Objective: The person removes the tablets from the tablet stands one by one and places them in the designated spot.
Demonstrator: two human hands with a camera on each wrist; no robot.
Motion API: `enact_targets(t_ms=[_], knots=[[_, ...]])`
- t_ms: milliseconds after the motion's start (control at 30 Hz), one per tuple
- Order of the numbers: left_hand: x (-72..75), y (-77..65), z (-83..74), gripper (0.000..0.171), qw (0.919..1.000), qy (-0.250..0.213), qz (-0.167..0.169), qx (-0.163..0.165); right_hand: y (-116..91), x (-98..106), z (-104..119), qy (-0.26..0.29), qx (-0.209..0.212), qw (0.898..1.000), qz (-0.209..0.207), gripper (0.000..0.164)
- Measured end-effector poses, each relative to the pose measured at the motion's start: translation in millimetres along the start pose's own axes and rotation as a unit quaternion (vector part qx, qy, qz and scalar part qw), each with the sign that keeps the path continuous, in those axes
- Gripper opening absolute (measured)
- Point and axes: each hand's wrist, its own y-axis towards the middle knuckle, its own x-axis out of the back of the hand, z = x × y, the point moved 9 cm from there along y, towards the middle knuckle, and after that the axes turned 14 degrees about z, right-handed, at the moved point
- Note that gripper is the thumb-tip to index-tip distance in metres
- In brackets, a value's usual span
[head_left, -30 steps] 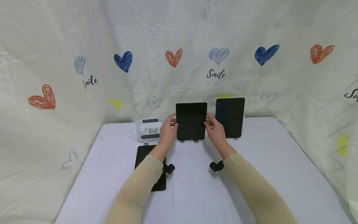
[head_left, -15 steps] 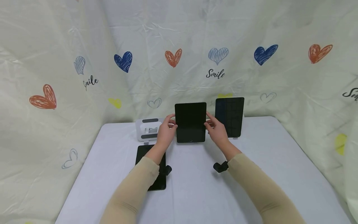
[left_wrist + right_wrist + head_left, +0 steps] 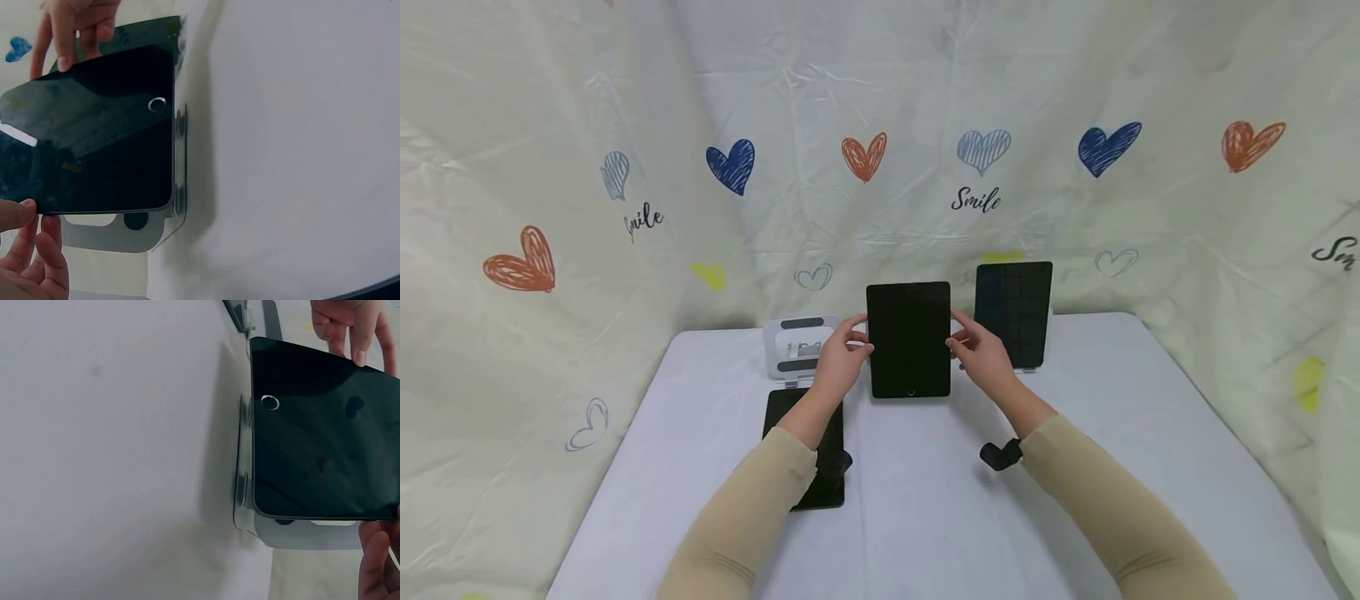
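A black tablet (image 3: 910, 342) with a round home button is held upright between both hands, screen facing me. My left hand (image 3: 845, 354) pinches its left edge, thumb in front and fingers behind. On the opposite edge my right hand (image 3: 983, 357) pinches it the same way. Behind the tablet a pale stand (image 3: 112, 237) with clear lower lips shows in the left wrist view. The tablet's bottom edge is in front of those lips; the same stand (image 3: 312, 536) shows below it in the right wrist view.
To the right, a second tablet (image 3: 1015, 312) leans on its own stand. At left is a white stand (image 3: 771, 350) with dark pads; a third tablet (image 3: 831, 492) lies flat before it, partly under my left arm. A heart-printed curtain (image 3: 910, 225) hangs behind the white table (image 3: 925, 517).
Both hands have drawn the tablet forward and down, towards me, off the stand's lips, which showed beneath it a second ago. The other tablets and the left stand have stayed put.
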Motion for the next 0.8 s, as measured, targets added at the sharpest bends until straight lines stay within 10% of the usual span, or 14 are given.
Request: enact_targets(t_ms=[800], knots=[[-22.9,-32.3,29.9,0.062,0.996,-0.023,0.072,0.047,-22,-23,-23,0.051,-0.073,0.993,0.079,0.06]])
